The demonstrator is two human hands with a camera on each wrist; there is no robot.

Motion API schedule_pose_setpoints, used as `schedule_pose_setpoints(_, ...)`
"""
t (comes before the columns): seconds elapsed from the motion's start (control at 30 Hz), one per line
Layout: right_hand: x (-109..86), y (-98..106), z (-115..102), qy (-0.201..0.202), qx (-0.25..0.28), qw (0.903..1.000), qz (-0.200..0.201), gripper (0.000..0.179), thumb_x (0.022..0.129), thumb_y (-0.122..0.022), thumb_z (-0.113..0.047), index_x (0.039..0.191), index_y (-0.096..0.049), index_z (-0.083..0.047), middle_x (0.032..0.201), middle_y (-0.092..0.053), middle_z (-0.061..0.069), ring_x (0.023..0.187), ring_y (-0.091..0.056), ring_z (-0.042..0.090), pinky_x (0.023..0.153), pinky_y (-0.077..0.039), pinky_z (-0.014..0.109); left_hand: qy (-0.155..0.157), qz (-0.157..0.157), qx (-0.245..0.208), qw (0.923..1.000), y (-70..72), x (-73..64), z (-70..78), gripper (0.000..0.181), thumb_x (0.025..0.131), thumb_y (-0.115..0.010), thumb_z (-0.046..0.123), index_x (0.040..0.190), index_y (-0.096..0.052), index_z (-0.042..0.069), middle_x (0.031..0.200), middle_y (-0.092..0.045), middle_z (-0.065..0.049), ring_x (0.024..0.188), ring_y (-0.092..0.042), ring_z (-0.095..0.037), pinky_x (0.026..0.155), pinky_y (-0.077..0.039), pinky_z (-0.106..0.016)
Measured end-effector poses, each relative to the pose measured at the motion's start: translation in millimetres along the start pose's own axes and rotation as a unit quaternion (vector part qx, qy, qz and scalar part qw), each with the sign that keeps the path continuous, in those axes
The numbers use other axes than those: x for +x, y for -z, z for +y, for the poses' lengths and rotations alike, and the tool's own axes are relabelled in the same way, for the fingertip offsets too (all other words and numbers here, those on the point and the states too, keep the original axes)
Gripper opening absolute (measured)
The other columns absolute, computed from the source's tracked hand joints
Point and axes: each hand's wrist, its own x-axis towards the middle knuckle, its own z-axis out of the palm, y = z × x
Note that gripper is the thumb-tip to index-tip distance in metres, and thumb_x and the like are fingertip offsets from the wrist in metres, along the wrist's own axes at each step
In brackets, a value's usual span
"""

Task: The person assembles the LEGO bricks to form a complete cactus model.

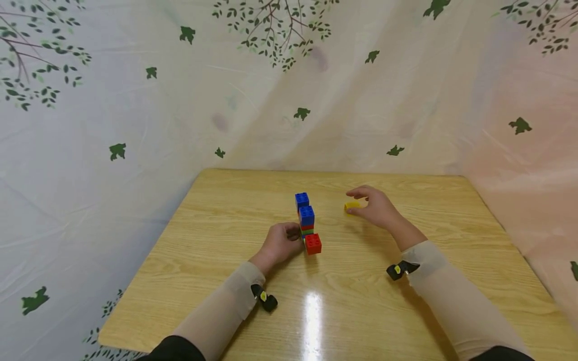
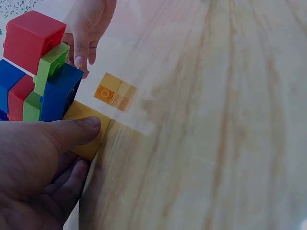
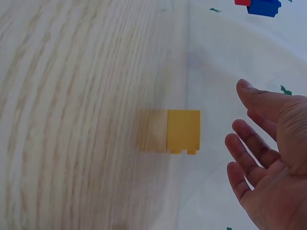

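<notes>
My left hand grips a built stack of toy building bricks at its base. In the left wrist view, the thumb presses on a yellow brick at the stack's end, and red, green and blue bricks join on beyond it. A red brick sticks out on the near side. Over on the right, my right hand hovers by a loose yellow brick, thumb and fingers spread apart. The right wrist view shows that brick lying on its side, studs facing sideways, with a gap between it and the fingers.
Both hands work over a wooden table with a glossy top that mirrors the bricks. Behind it hangs a pale cloth backdrop printed with leaves and branches. A small dark camera is strapped to each sleeve.
</notes>
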Motion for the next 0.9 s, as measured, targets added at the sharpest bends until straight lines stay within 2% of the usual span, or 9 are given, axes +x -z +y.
schedule_pose_setpoints(0.33,0.8,0,18,-0.032,0.000,0.9993,-0.018,0.056,0.093,-0.082,-0.014,0.143,-0.062,-0.004,0.145,-0.057,0.016,0.135,-0.050,0.041,0.113,-0.040,0.064,0.009,-0.003,-0.001,1.0000,-2.5,-1.2,-1.1,0.032,0.093,-0.079,0.006,0.124,-0.074,0.002,0.118,-0.076,-0.010,0.110,-0.072,-0.022,0.095,-0.059,-0.033)
schedule_pose_setpoints(0.53,4.3,0,25,-0.058,0.009,0.9978,-0.030,0.056,0.093,-0.081,-0.012,0.145,-0.060,-0.004,0.146,-0.057,0.017,0.134,-0.051,0.042,0.106,-0.048,0.060,0.005,0.001,0.002,1.0000,-2.5,-0.9,-0.3,0.032,0.092,-0.080,0.005,0.123,-0.074,0.002,0.116,-0.076,-0.009,0.108,-0.073,-0.020,0.093,-0.059,-0.031)
schedule_pose_setpoints(0.73,9.8,1,34,-0.058,0.001,0.9973,-0.045,0.050,0.095,-0.078,-0.010,0.141,-0.062,0.001,0.139,-0.062,0.023,0.129,-0.056,0.043,0.106,-0.049,0.058,0.000,0.005,0.009,1.0000,-2.6,-0.6,0.7,0.031,0.091,-0.080,0.005,0.122,-0.075,0.002,0.116,-0.077,-0.009,0.108,-0.073,-0.019,0.093,-0.059,-0.030)
schedule_pose_setpoints(0.9,12.0,1,38,-0.053,-0.009,0.9977,-0.042,0.044,0.096,-0.076,-0.009,0.136,-0.064,0.004,0.131,-0.066,0.025,0.121,-0.062,0.041,0.102,-0.053,0.054,0.003,0.004,0.008,1.0000,-2.1,-0.4,1.8,0.032,0.091,-0.080,0.005,0.123,-0.074,0.002,0.117,-0.076,-0.010,0.109,-0.072,-0.020,0.094,-0.059,-0.031)
